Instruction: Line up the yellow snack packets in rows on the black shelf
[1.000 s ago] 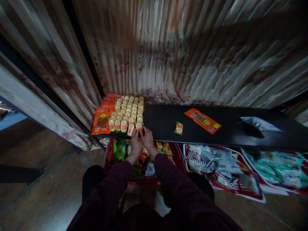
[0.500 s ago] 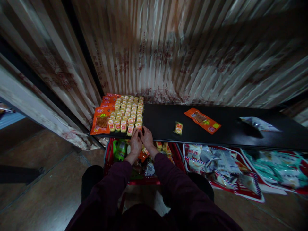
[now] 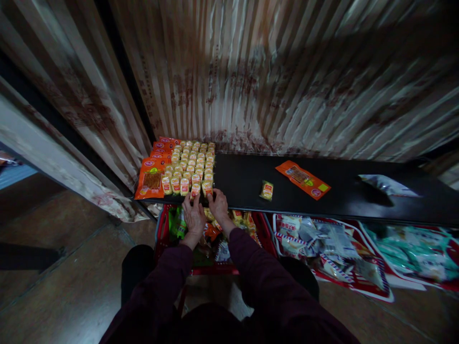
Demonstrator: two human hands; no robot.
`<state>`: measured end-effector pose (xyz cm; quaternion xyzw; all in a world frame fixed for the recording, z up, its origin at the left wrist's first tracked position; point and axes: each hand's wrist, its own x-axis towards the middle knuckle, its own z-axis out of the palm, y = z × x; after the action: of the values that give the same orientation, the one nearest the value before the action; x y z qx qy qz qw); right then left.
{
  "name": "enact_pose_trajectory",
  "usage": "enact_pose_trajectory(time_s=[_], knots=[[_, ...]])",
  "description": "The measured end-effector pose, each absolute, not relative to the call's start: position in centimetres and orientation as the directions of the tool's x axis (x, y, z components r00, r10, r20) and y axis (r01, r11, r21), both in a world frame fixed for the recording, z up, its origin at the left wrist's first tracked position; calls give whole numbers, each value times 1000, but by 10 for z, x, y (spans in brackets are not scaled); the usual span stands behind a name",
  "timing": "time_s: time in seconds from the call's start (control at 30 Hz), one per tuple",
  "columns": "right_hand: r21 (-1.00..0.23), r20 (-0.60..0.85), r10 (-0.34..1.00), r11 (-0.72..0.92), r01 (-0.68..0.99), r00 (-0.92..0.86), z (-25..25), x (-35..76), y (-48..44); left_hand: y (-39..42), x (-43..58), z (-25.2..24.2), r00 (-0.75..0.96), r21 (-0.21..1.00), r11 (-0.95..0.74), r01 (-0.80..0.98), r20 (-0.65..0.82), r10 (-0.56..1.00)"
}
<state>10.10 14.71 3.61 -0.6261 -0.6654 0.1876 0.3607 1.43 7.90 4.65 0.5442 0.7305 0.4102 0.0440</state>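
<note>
Yellow-wrapped snack cakes [image 3: 184, 185] stand in tight rows at the left end of a black shelf [image 3: 244, 177]. At the front of the rows, my left hand [image 3: 193, 216] has its fingers apart, the tips against the base of a front cake [image 3: 195, 190]. Beside it, my right hand [image 3: 218, 205] touches the lower right of the corner cake [image 3: 207, 187]; its fingers are stretched forward and do not wrap round the cake. Left of the rows lie overlapping orange snack packets [image 3: 148, 179].
Farther right on the shelf lie a single yellow cake [image 3: 266, 190], an orange packet [image 3: 303, 179] and a white packet [image 3: 389, 185]. Below are a red basket [image 3: 268, 234] of mixed snacks and further baskets [image 3: 389, 294] of packets. A striped curtain [image 3: 244, 86] hangs behind.
My left hand has moved left and slightly down, its fingers spreading apart from the right hand. My right hand has shifted slightly down, leaving the corner cake more exposed.
</note>
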Motion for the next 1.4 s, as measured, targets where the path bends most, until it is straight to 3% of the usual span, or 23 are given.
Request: enact_pose_trajectory(time_s=[0.3, 0.77, 1.17, 1.4], knots=[[-716, 230, 971, 122, 687, 67, 37, 102, 148, 90, 5, 51, -408, 579, 144, 803, 357, 840], [-716, 234, 970, 131, 686, 59, 34, 99, 151, 111, 3, 52, -474, 703, 131, 699, 318, 821], [-741, 360, 933, 283, 609, 5, 32, 100, 144, 112, -1, 46, -389, 499, 152, 853, 416, 822], [-742, 352, 936, 281, 609, -4, 36, 95, 139, 113, -7, 43, -338, 380, 157, 912, 477, 811]])
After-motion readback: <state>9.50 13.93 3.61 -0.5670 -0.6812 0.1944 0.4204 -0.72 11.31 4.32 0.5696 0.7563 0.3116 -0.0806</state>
